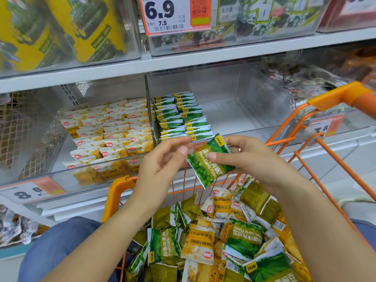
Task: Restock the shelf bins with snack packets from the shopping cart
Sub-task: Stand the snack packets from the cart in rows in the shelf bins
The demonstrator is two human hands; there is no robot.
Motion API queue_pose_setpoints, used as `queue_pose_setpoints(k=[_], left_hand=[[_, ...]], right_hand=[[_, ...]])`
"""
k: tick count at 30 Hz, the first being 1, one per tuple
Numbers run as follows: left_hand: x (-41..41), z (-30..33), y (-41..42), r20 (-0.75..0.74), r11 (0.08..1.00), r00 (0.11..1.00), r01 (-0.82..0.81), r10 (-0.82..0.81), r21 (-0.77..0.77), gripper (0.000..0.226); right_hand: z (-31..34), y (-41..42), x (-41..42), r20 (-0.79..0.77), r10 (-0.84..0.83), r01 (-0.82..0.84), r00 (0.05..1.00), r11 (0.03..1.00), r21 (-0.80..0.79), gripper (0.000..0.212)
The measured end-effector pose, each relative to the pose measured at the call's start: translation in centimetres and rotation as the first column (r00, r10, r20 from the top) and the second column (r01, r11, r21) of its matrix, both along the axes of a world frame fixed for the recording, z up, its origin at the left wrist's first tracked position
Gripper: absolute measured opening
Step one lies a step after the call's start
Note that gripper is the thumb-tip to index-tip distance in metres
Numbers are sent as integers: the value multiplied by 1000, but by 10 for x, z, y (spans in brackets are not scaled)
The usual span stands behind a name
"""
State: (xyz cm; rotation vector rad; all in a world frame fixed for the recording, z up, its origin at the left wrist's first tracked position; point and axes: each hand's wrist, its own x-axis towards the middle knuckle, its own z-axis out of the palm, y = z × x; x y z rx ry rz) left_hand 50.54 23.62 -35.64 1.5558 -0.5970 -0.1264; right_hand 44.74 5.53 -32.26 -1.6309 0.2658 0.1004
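My right hand pinches a green garlic-pea packet above the orange shopping cart, thumb across its front. My left hand hovers just left of the packet with curled fingers, its fingertips near the packet's upper left edge; it holds nothing that I can see. Below, the cart holds several loose green pea packets and yellow crab-roe packets. On the shelf, a clear bin holds two rows of green packets at its left side. The bin to its left is packed with yellow packets.
The green bin's right part shows bare floor. A clear bin with brown packets sits further right behind the cart handle. Price tags hang on the shelf edge. The upper shelf carries seaweed snack bins. My blue-clad knee is at lower left.
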Motion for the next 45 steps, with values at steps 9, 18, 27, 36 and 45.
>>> queue_pose_setpoints(k=[9,18,27,36,45], left_hand=[[3,-6,-4,-48,995,998,42,-38,90,17],[0,-1,-5,36,990,999,2,-7,138,17],[95,19,3,411,749,899,-376,152,546,51],[120,-3,10,438,797,894,-333,97,503,53],[145,-4,8,463,757,883,-356,80,548,57]], right_hand=[[-4,9,5,78,21,-5,997,981,-194,29],[-4,0,2,91,40,-7,995,942,-336,10],[8,-31,64,256,-458,517,851,813,-266,8],[-23,-64,182,-60,-395,142,917,462,-875,12],[-46,-42,244,-138,-346,193,928,764,-615,28]])
